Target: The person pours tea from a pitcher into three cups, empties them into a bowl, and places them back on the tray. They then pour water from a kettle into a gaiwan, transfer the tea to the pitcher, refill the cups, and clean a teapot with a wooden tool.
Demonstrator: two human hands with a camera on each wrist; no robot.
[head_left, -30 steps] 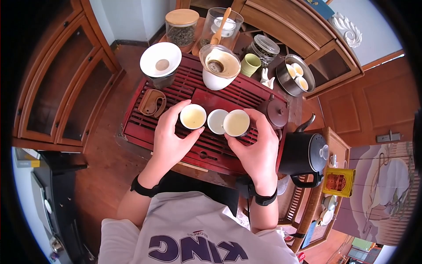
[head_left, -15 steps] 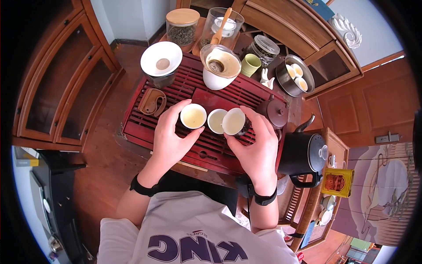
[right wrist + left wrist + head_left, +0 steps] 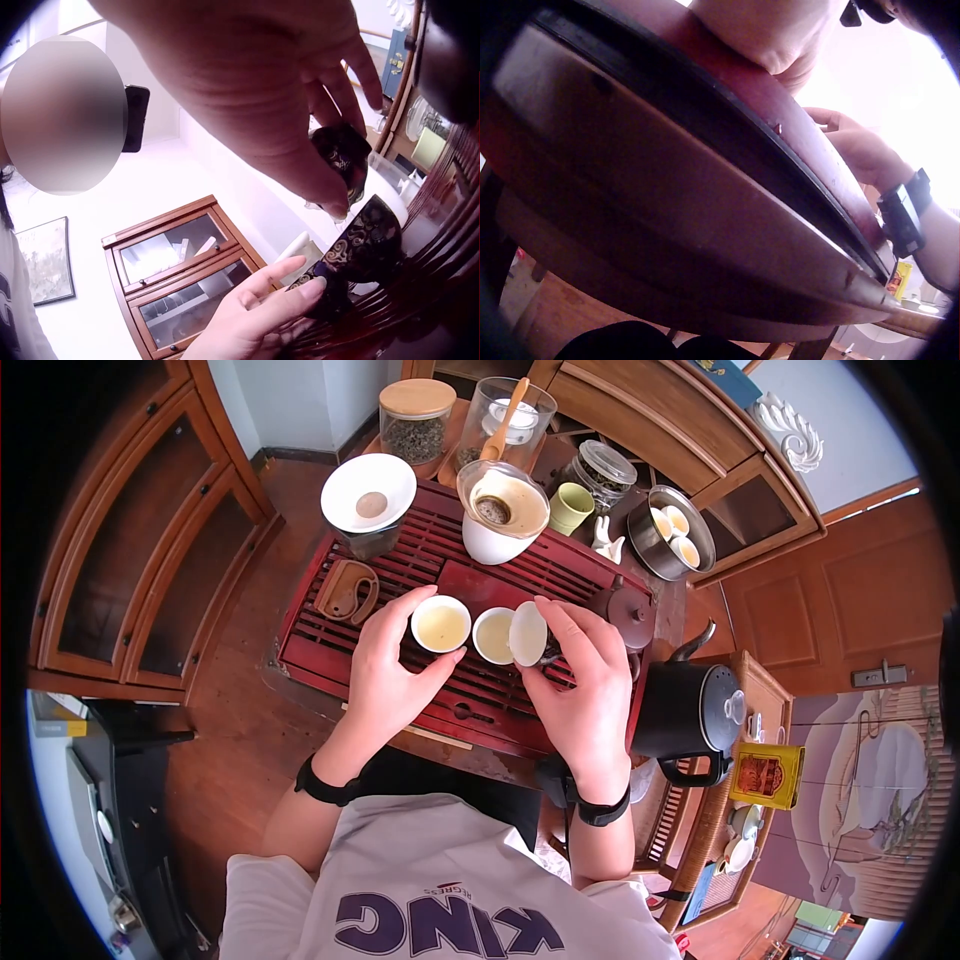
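On the slatted red tea tray, my left hand holds a teacup of pale yellow tea between thumb and fingers, the cup upright. A middle teacup stands just to its right with yellowish liquid inside. My right hand pinches a third teacup, tipped steeply left with its rim over the middle one. In the right wrist view the outsides show dark with swirling gold patterns, on the tilted cup and the middle cup. The left wrist view shows mainly the tray's edge.
Behind the cups stand a white pitcher with a strainer and a white-topped glass vessel. A brown teapot and black kettle are at the right. A brown looped piece lies on the tray's left.
The teacup in my right hand has tilted further left over the middle cup, whose contents have turned from whitish to yellowish. My left hand and its cup have stayed put.
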